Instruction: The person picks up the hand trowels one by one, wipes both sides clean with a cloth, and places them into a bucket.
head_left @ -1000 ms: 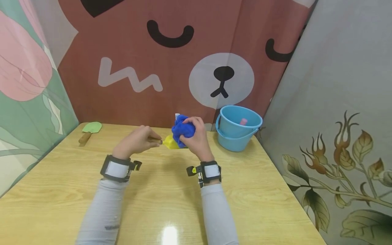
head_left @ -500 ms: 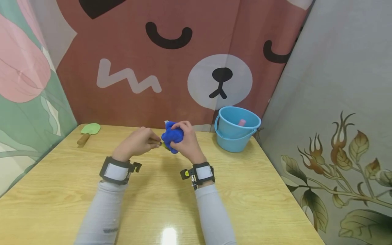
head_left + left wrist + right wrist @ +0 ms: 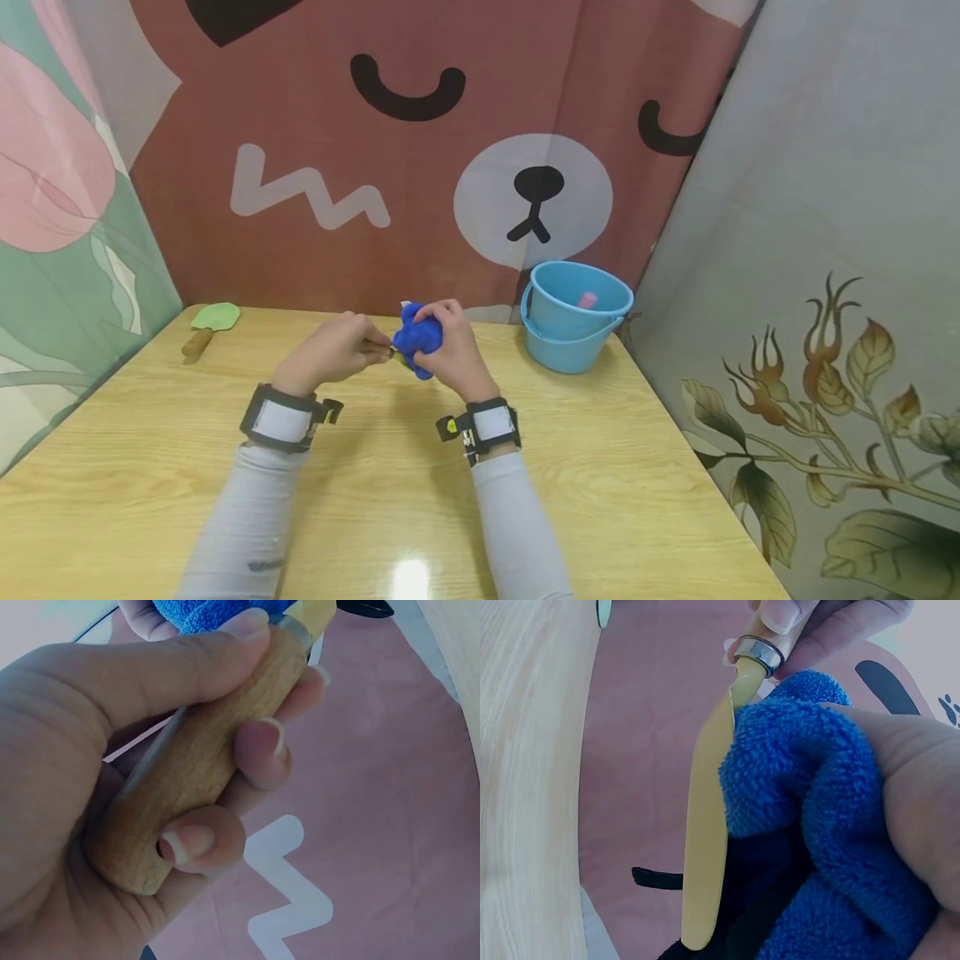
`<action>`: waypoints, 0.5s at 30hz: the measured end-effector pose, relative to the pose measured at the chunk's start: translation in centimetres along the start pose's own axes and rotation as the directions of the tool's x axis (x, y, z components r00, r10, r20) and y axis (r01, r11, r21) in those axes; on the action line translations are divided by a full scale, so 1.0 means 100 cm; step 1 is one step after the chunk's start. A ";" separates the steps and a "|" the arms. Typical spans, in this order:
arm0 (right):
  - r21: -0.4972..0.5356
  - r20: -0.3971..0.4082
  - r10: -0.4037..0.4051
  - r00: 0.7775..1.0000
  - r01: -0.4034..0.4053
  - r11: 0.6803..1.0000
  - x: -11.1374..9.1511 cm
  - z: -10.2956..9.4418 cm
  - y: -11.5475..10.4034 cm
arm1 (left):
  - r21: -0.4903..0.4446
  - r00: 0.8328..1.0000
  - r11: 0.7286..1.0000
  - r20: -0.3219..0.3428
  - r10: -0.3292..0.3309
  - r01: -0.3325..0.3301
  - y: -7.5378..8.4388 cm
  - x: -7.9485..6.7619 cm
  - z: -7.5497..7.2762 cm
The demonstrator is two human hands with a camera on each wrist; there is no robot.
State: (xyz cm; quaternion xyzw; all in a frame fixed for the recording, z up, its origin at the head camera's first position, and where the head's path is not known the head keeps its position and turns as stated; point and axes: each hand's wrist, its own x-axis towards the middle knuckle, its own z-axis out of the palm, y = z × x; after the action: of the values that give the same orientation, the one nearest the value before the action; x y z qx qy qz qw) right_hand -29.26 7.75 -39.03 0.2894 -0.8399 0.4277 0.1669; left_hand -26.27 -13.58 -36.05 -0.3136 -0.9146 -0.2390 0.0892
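Observation:
My left hand [image 3: 328,352] holds the wooden handle of a small yellow garden trowel [image 3: 709,825], fingers wrapped around it. The handle [image 3: 199,757] shows in full in the left wrist view, with a metal collar at its blade end. In my right hand [image 3: 455,357] is a bunched blue towel cloth [image 3: 417,337], pressed against the blade close to the collar. From the head view the cloth hides most of the blade. In the right wrist view the blade hangs past the cloth, its edge towards the camera.
A light blue bucket [image 3: 558,350] stands at the back right with a pink rod-like thing [image 3: 587,300] inside. At the back left lies a green trowel [image 3: 216,317] with a wooden handle. Printed curtains hang behind the wooden table [image 3: 360,517] and along its sides.
My right hand has moved left with the blue cloth, along the yellow blade towards the handle. The left hand keeps its grip on the handle and has hardly moved.

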 end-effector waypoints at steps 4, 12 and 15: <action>-0.013 0.010 0.007 1.000 -0.006 1.000 0.000 0.001 0.000 | 0.007 1.000 1.000 0.003 -0.004 0.004 0.000 0.000 0.001; -0.017 0.013 0.017 1.000 -0.017 1.000 0.000 0.002 0.003 | 0.017 1.000 1.000 -0.003 0.002 -0.002 -0.001 0.000 0.002; -0.014 0.012 0.021 1.000 -0.020 1.000 0.000 0.001 0.005 | 0.019 1.000 1.000 -0.006 0.007 -0.007 -0.001 0.000 0.002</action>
State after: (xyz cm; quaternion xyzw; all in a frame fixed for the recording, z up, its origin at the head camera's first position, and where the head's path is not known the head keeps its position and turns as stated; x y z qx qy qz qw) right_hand -29.59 7.91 -39.38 0.2821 -0.8468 0.4217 0.1595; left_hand -26.32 -13.56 -36.23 -0.3153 -0.9154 -0.2311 0.0957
